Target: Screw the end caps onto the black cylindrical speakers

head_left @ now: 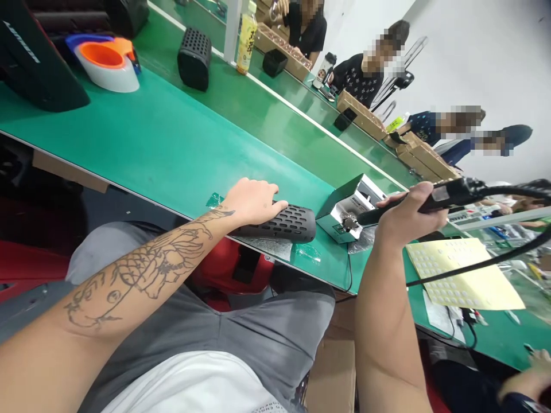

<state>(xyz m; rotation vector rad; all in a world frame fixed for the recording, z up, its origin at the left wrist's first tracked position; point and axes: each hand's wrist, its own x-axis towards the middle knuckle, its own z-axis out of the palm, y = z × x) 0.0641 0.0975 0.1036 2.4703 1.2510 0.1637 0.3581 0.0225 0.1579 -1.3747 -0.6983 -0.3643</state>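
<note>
My left hand (252, 201) rests on top of a black perforated speaker shell (284, 223), which lies on its side at the near edge of the green bench (172, 143); the fingers curl over it. My right hand (408, 215) is closed round the black handle of a soldering iron (447, 195), whose tip points left into the holder of a grey-green soldering station (348, 212). The iron's black cable (486, 264) trails off to the right.
A yellow sheet of small stickers (465, 269) lies to the right. Another black perforated shell (194, 57), a tape dispenser (107, 60) and a drink bottle (246, 37) stand further back. Several people sit along the far side with cardboard trays (361, 115).
</note>
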